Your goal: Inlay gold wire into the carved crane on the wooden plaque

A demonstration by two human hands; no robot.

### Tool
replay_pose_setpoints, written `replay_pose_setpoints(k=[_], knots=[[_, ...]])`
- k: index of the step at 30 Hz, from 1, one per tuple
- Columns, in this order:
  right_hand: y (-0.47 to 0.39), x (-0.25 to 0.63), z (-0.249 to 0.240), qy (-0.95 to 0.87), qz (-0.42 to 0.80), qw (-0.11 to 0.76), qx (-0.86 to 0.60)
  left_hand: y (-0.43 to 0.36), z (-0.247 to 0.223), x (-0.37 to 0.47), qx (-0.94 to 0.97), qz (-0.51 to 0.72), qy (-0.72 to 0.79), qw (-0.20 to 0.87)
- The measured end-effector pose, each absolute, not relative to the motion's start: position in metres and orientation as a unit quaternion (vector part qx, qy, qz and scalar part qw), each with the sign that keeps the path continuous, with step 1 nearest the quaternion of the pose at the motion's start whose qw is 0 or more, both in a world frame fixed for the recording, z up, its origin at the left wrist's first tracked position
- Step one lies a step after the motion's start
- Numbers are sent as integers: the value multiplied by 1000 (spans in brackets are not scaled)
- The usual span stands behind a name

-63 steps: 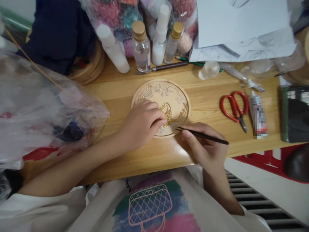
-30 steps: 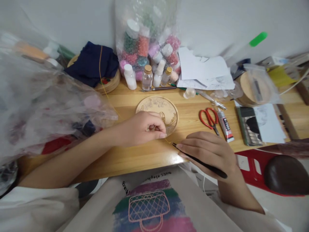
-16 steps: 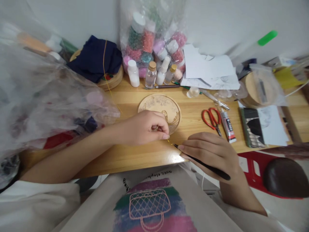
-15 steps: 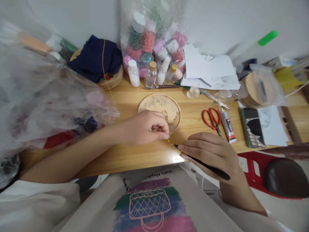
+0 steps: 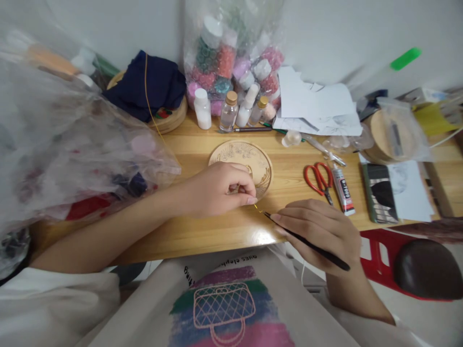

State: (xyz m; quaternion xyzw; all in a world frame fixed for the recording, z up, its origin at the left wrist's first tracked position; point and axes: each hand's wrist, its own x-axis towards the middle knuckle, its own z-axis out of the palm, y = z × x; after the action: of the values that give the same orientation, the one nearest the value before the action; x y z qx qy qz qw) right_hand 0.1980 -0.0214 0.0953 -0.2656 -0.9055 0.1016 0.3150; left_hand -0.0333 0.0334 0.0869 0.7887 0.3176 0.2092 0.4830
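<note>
My left hand (image 5: 226,189) is closed in a pinch on a thin golden thread (image 5: 256,207), its short end poking out past the fingertips. In my right hand (image 5: 320,231) are slim black tweezers (image 5: 307,242), held like a pen. Their tip is at the thread's end, just right of my left fingertips; whether they grip it is too small to tell. Behind my left hand lies a round wooden disc (image 5: 261,166) with a line drawing and golden curved lines on it, partly covered by that hand.
Red-handled scissors (image 5: 319,179) and a glue tube (image 5: 343,191) lie to the right. Several small bottles (image 5: 228,113) stand at the back before a bag of beads. A navy cloth (image 5: 159,82) and plastic bag (image 5: 87,159) are left. The table's front edge is close.
Both hands and the tweezers have shifted slightly up and right, partly with the view. The golden strand over the navy cloth has slid left. Both grips look unchanged.
</note>
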Motion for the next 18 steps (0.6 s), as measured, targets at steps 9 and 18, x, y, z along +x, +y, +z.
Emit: replay_pose_setpoints(k=[9,18], knots=[[-23,195,91,-886,65,354,-293,32,86,-31,768,251,340,482],[-24,196,85,-871,87,372,-308,34,85,-31,769,248,339,482]])
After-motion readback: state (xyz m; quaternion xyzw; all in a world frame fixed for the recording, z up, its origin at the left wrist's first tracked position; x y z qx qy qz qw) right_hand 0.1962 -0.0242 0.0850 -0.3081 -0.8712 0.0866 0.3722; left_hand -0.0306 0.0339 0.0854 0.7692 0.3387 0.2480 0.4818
